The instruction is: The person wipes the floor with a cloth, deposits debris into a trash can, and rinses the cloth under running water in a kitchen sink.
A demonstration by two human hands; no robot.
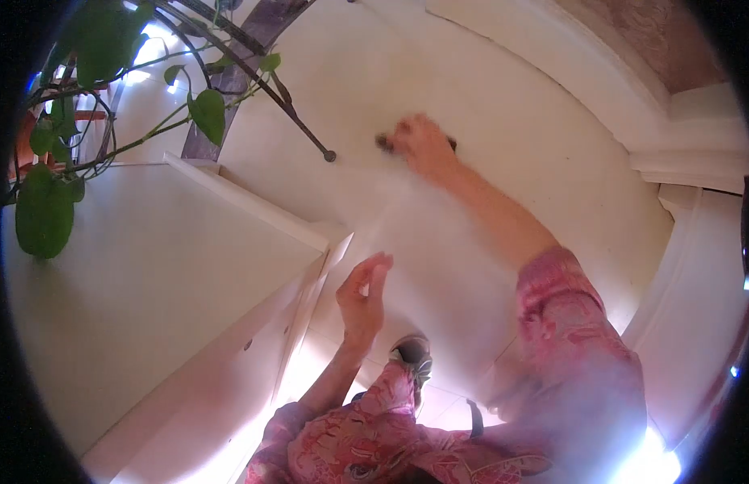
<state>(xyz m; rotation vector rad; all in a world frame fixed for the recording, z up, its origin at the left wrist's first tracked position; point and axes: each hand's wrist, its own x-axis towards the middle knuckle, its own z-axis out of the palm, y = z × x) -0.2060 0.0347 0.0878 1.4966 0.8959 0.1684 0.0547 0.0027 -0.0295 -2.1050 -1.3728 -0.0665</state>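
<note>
**Stretched out to one o'clock, gripping from above**

Taking the middle of my view as the clock's centre, my right hand (423, 143) is out at one o'clock, on a smooth cream surface (366, 89). Its fingers are curled down over a small, dark, narrow object (382, 143), clamped on it as far as the blur lets me judge. Only the object's two ends show, one either side of my hand; I cannot tell its material. I take it that I hold it from above because it lies low and flat, leaving little to grasp at the sides.

My left hand (362, 302) is bare, just below centre towards six o'clock, thumb and fingertips together in a loose loop with nothing visible between them. It is probably drawn in for balance while the other arm, in a rolled pink patterned sleeve (556, 282), is extended.

At eleven o'clock, near the object but apart from it, a thin dark rod ends in a rounded knob (330, 156). A trailing plant with heart-shaped green leaves (207, 115) hangs at ten, above a flat-topped, off-white cabinet (149, 282) at eight to nine.
</note>
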